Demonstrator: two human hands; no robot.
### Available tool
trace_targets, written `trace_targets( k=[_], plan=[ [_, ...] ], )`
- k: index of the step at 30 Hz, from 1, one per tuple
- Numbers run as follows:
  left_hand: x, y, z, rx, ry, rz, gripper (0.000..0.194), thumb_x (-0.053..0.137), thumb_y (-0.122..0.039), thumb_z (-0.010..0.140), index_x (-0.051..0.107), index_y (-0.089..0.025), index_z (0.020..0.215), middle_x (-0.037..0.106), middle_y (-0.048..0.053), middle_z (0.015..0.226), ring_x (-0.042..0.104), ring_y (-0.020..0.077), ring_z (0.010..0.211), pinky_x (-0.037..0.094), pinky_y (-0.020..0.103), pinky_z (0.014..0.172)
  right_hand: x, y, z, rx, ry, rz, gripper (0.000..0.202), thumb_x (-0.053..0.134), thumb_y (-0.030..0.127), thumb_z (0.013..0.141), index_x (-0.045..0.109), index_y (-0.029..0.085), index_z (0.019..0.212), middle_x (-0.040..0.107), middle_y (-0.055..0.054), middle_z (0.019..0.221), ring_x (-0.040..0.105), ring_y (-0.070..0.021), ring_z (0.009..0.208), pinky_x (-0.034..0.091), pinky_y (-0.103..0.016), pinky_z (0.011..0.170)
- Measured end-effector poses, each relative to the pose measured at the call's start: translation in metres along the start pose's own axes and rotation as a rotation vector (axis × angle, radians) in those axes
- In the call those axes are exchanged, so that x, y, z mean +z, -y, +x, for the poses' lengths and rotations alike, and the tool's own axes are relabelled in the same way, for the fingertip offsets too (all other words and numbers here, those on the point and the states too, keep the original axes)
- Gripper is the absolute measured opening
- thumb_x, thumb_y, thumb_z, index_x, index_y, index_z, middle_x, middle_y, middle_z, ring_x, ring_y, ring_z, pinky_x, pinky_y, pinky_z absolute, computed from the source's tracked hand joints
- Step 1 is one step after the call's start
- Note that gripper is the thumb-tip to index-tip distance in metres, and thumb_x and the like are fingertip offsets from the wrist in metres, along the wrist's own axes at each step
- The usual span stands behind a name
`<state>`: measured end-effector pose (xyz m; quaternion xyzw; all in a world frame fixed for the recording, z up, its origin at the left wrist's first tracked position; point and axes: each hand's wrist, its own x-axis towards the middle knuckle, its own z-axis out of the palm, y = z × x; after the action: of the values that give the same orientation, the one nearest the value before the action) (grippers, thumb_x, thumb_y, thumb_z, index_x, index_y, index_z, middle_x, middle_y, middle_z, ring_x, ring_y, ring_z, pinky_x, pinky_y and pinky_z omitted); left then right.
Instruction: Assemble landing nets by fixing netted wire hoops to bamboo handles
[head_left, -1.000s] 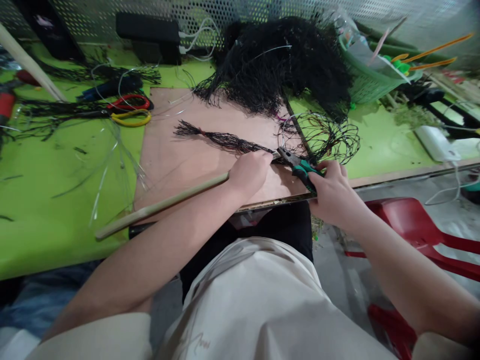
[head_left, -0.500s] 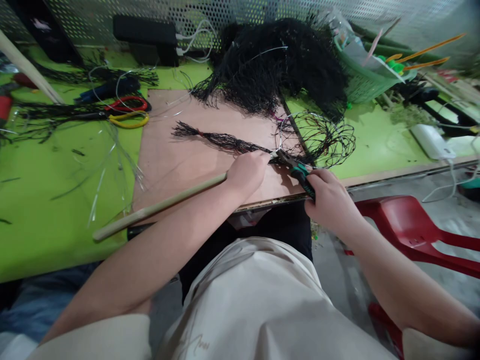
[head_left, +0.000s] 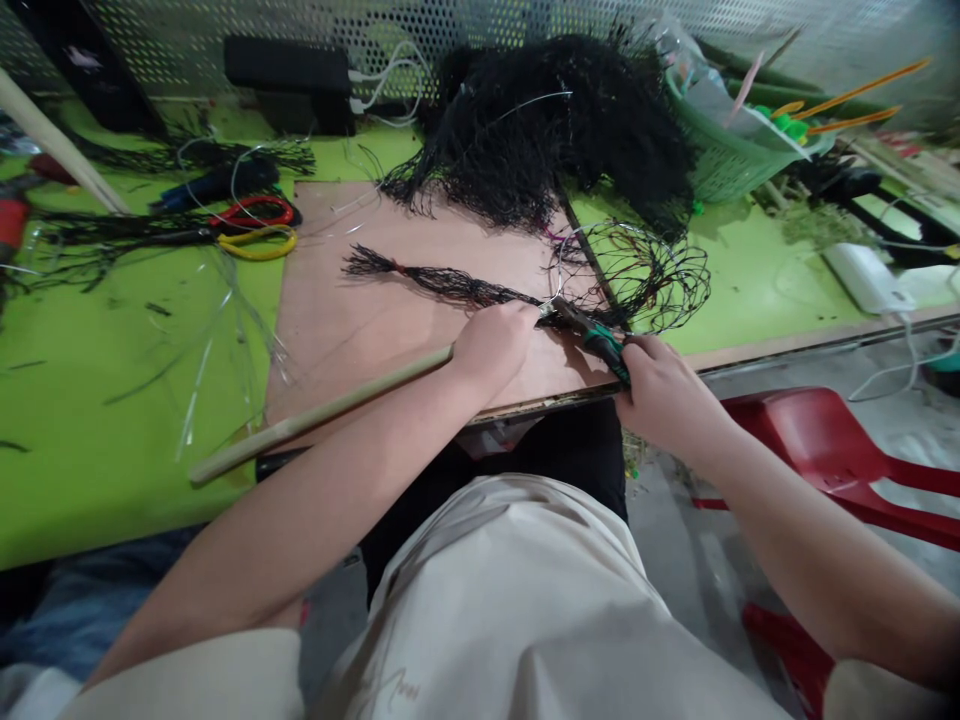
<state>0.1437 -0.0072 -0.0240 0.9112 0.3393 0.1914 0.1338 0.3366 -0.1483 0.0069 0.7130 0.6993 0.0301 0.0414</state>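
My left hand (head_left: 495, 342) is closed around the end of a pale wooden stick (head_left: 322, 412), where it meets a twisted bundle of black strands (head_left: 450, 284). In my right hand (head_left: 661, 388) are pliers with green and black handles (head_left: 606, 348). Their jaws touch the bundle and a thin white wire (head_left: 556, 280) just right of my left fingertips. Beyond the jaws the strands spread into a loose, tangled loop (head_left: 667, 275). A red tie (head_left: 399, 267) circles the bundle near its frayed left end.
A big black fibre heap (head_left: 555, 130) lies behind the pink board (head_left: 330, 320). Red and yellow handled scissors (head_left: 259, 240) and black strands are at the left. A green basket (head_left: 735, 160) stands at back right, a white box (head_left: 870, 280) nearer. A red chair (head_left: 817, 430) is at the right.
My right hand and the pliers' handles have shifted slightly right, while the jaws remain at the bundle. My left hand, the stick and the strands are nearly unmoved.
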Motion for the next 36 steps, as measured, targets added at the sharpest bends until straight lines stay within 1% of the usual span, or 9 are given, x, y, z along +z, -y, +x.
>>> trace_targets(
  k=[3,6,11,17,19,23,28,32,36],
  plan=[
    [0.000,0.000,0.000,-0.003,-0.001,-0.010,0.023,0.048,-0.012,0.097,0.070,-0.017,0.096,0.073,0.007,0.098,0.067,0.0205,0.084,0.044,0.032,0.069,0.001,0.001,0.001,-0.021,0.029,-0.024,0.024,0.058,0.019,0.074,0.062,0.013,0.097,0.055,-0.023,0.117,0.050,-0.0360,0.112,0.046,-0.046,0.098],
    [0.000,-0.001,0.000,-0.012,0.007,-0.010,0.023,0.047,-0.013,0.098,0.070,-0.017,0.096,0.074,0.007,0.099,0.067,0.0204,0.084,0.044,0.032,0.069,0.003,0.002,0.004,0.000,0.062,-0.034,0.023,0.059,0.022,0.075,0.065,0.011,0.094,0.056,-0.025,0.115,0.051,-0.0378,0.115,0.045,-0.047,0.099],
    [-0.002,-0.002,0.000,-0.020,0.016,0.007,0.024,0.047,-0.012,0.097,0.071,-0.018,0.098,0.073,0.008,0.099,0.067,0.0208,0.084,0.044,0.032,0.069,-0.003,-0.001,0.007,0.054,0.091,0.032,0.028,0.053,0.015,0.075,0.063,0.009,0.101,0.058,-0.022,0.112,0.059,-0.0316,0.100,0.048,-0.041,0.090],
    [-0.003,-0.002,-0.001,-0.008,0.021,0.007,0.024,0.046,-0.011,0.097,0.069,-0.016,0.095,0.073,0.008,0.097,0.068,0.0216,0.083,0.042,0.033,0.066,-0.021,-0.003,-0.005,0.088,0.084,0.047,0.028,0.050,0.018,0.078,0.061,0.015,0.103,0.058,-0.017,0.115,0.061,-0.0277,0.087,0.047,-0.038,0.077],
    [-0.003,-0.001,0.000,-0.003,0.024,0.012,0.025,0.045,-0.010,0.097,0.069,-0.016,0.095,0.073,0.008,0.097,0.067,0.0212,0.082,0.041,0.033,0.065,-0.025,-0.001,-0.009,0.093,0.079,0.016,0.029,0.054,0.021,0.077,0.063,0.017,0.104,0.055,-0.017,0.119,0.060,-0.0262,0.082,0.046,-0.038,0.074],
    [-0.003,-0.001,0.000,-0.005,0.028,0.022,0.024,0.047,-0.010,0.096,0.070,-0.016,0.096,0.073,0.009,0.098,0.067,0.0214,0.084,0.042,0.032,0.066,-0.026,0.007,-0.008,0.054,0.141,-0.027,0.036,0.061,0.025,0.073,0.067,0.021,0.109,0.050,-0.015,0.112,0.055,-0.0214,0.072,0.043,-0.035,0.067],
    [-0.004,-0.001,0.000,-0.015,0.019,-0.024,0.024,0.047,-0.012,0.097,0.070,-0.017,0.094,0.074,0.008,0.097,0.068,0.0211,0.085,0.043,0.032,0.068,-0.026,0.010,0.001,0.087,0.147,-0.041,0.047,0.066,0.034,0.073,0.063,0.023,0.119,0.047,-0.012,0.105,0.048,-0.0168,0.064,0.039,-0.032,0.062],
    [-0.003,0.000,0.000,-0.019,0.011,-0.031,0.023,0.048,-0.011,0.096,0.069,-0.017,0.091,0.074,0.007,0.094,0.068,0.0206,0.084,0.042,0.032,0.068,-0.026,0.008,0.006,0.079,0.198,-0.032,0.043,0.065,0.035,0.073,0.063,0.022,0.114,0.045,-0.010,0.101,0.046,-0.0170,0.063,0.037,-0.032,0.061],
    [-0.001,0.001,0.000,-0.012,0.001,-0.029,0.023,0.047,-0.010,0.096,0.068,-0.017,0.088,0.073,0.007,0.091,0.067,0.0203,0.081,0.042,0.032,0.067,-0.026,0.008,0.010,0.065,0.190,-0.027,0.043,0.064,0.035,0.072,0.062,0.021,0.113,0.045,-0.011,0.101,0.045,-0.0168,0.062,0.034,-0.031,0.060]
  ],
)
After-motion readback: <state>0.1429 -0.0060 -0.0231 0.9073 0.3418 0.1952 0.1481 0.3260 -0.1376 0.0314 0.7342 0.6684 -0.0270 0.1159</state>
